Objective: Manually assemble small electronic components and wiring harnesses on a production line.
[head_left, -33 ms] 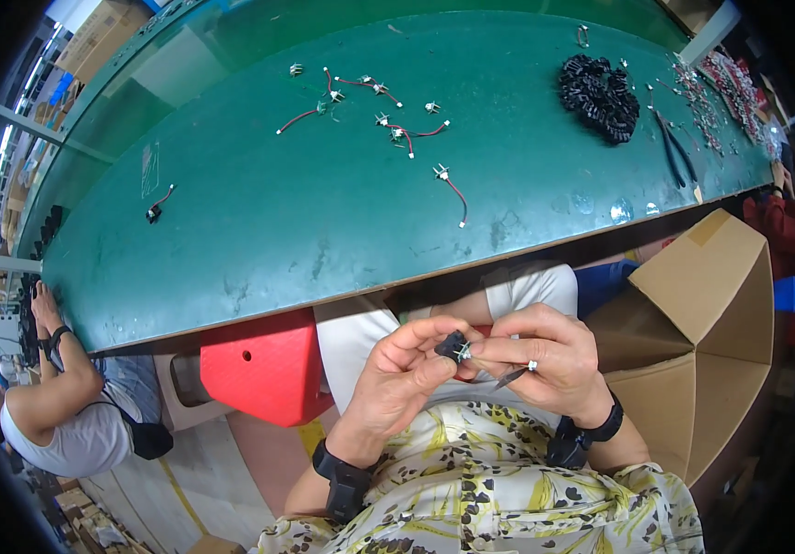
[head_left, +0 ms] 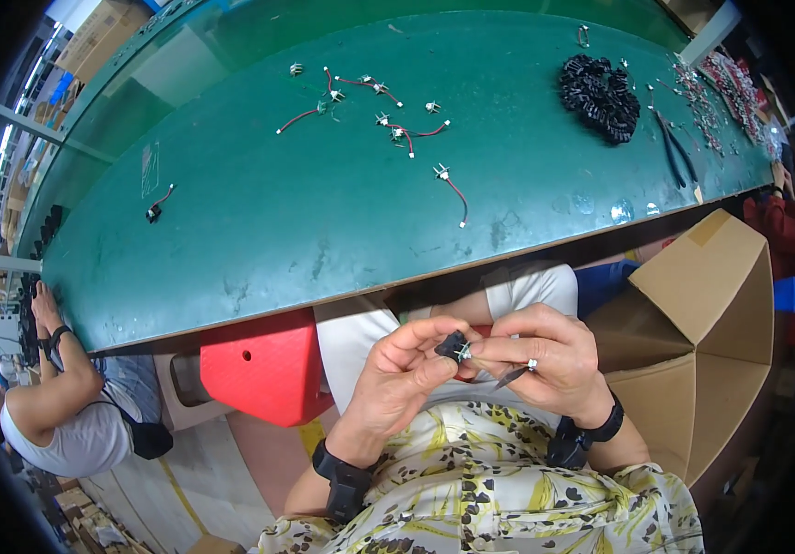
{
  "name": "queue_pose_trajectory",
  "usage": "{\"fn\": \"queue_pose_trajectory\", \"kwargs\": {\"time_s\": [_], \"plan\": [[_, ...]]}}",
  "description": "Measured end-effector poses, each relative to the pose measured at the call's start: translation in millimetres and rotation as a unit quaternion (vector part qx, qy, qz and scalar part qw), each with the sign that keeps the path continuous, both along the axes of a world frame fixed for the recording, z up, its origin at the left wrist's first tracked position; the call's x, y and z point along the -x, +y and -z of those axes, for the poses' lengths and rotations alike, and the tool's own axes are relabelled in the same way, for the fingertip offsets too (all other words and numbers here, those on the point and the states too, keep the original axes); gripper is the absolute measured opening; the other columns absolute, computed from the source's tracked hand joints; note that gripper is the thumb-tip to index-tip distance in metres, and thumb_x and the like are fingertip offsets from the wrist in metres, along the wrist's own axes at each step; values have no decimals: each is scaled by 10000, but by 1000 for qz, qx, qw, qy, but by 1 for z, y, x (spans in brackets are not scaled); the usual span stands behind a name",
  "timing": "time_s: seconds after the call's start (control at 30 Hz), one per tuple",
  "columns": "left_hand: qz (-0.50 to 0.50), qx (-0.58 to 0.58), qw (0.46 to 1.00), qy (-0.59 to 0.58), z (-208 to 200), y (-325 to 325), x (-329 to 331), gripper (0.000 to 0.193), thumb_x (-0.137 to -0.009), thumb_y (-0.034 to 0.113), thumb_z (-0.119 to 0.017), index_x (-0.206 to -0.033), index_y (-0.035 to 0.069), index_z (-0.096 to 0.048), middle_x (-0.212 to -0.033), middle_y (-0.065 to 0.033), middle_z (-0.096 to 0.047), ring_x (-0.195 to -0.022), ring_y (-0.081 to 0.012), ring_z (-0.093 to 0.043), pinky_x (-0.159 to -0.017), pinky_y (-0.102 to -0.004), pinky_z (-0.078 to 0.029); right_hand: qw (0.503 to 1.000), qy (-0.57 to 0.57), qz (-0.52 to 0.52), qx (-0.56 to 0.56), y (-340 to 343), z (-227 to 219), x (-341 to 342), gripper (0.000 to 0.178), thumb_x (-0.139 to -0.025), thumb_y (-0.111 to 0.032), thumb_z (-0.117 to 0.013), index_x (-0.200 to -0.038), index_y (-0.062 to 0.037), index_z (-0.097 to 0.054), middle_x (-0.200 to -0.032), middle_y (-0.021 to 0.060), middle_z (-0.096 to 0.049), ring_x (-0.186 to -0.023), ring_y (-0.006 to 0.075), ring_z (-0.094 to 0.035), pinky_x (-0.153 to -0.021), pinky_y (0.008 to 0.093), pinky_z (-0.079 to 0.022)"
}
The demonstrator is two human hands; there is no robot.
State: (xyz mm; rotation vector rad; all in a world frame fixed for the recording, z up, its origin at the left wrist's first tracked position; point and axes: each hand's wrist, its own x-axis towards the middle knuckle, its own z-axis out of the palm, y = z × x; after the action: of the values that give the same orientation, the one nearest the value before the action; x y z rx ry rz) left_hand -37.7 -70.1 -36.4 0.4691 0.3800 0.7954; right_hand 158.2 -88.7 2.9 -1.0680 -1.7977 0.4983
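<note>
Above my lap, in front of the table edge, both hands are close together. My left hand pinches a small black plastic housing between thumb and fingers. With thumb and forefinger, my right hand grips a small metal-pronged connector at the housing's side. How far the connector sits in the housing is hidden by the fingers. A small white plug shows against my right fingers, next to a thin dark piece whose kind I cannot make out.
On the green table lie several pronged connectors with red-and-black leads. Farther right are a heap of black housings, pliers and loose connectors. An open cardboard box stands right, a red stool left; a co-worker sits far left.
</note>
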Motion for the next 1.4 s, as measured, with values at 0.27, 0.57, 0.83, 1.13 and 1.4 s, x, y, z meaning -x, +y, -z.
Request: {"fn": "queue_pose_trajectory", "kwargs": {"time_s": [0.27,0.57,0.83,1.13,1.4], "plan": [[31,-24,998,51,2,2,8,363,-894,35,-645,-1248,-2,-575,-1112,-118,-659,-999,-177,-640,-876,-308,-536,995,-69,-38,62,-2,-9,-2,325,-632,31,-697,-940,-70,-688,-908,48,-634,-640,192,-645,-505,296,-514],[28,82,996,-33,7,-6,1,361,-922,48,-605,-1279,8,-569,-1099,-104,-665,-915,-176,-642,-848,-312,-519,994,-83,-24,62,-2,-12,2,280,-662,7,-725,-927,-59,-661,-906,46,-629,-651,199,-649,-510,309,-517],[-9,-65,991,118,-5,-4,-3,384,-918,19,-611,-1299,-1,-561,-1057,-65,-629,-893,-138,-633,-826,-267,-533,996,-83,7,30,-3,-9,0,299,-643,28,-705,-925,-62,-666,-883,53,-634,-638,203,-648,-518,310,-525],[-22,-123,971,206,-12,-4,-5,357,-954,69,-579,-1304,-3,-554,-1065,-79,-621,-914,-133,-639,-829,-255,-540,996,-79,39,14,-1,-1,9,305,-634,66,-667,-914,-52,-645,-885,71,-636,-647,208,-651,-505,302,-525],[-12,-62,982,180,-9,-3,-9,358,-976,133,-562,-1310,5,-550,-1000,-87,-673,-905,-140,-653,-811,-261,-543,998,-6,61,23,-3,5,8,320,-637,78,-656,-936,-37,-645,-899,83,-635,-667,215,-656,-527,294,-538]]}}
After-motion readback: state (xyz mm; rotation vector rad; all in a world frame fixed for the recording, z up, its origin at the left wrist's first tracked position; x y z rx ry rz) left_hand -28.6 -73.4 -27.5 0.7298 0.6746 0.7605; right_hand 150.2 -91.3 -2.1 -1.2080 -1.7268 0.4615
